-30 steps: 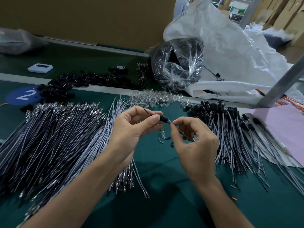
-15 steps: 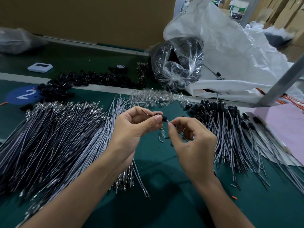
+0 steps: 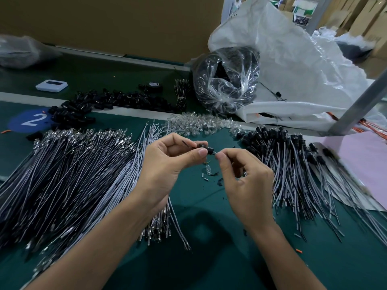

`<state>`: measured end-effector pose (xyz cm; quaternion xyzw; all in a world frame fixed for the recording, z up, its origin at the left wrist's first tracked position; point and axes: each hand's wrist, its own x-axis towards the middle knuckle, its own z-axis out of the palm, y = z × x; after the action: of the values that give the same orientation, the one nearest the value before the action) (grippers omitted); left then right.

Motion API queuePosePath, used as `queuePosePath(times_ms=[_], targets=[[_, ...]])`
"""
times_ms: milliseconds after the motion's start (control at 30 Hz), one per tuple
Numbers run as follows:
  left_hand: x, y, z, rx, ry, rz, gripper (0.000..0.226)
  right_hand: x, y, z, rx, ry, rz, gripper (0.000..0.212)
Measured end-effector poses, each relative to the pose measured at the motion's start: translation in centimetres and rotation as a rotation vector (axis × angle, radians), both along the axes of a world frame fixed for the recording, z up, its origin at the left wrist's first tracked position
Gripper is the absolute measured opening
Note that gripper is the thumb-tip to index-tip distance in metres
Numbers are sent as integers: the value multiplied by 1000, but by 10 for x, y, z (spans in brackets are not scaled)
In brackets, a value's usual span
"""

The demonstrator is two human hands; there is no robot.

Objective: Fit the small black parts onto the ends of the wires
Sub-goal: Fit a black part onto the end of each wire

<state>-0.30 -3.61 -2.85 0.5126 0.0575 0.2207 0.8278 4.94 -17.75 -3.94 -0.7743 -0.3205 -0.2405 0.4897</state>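
Head view. Left hand [image 3: 165, 164] is held above the green mat [image 3: 209, 258]; a black part [image 3: 204, 147] is pinched between its thumb and forefinger. A thin wire [image 3: 186, 143] is seen jutting from the part's left end. Right hand [image 3: 245, 181]: thumb and forefinger are pressed together on a pale tip [image 3: 215, 152] at the part's right end; what the tip is cannot be told. Bare wires [image 3: 73, 174] are heaped left of the hands, capped wires [image 3: 293, 164] to the right. Loose parts [image 3: 94, 103] are spread behind the bare wires, beside a blue disc [image 3: 29, 120] marked "2". Clear bulbs [image 3: 199, 124] are piled behind the hands. Print on a far carton [image 3: 301, 9] is too blurred to be read.
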Motion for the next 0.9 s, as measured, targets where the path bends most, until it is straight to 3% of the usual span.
queuePosePath(times_ms=[367, 533, 900], targets=[[0, 0, -2, 36, 7, 10, 29, 2, -2, -2, -2, -133, -38, 8], [-1, 1, -1, 34, -8, -18, 22, 3, -4, -3, -22, -193, -50, 8], [-1, -2, -2, 72, -38, -35, 18, 1, -6, 1, -14, -160, -27, 10]])
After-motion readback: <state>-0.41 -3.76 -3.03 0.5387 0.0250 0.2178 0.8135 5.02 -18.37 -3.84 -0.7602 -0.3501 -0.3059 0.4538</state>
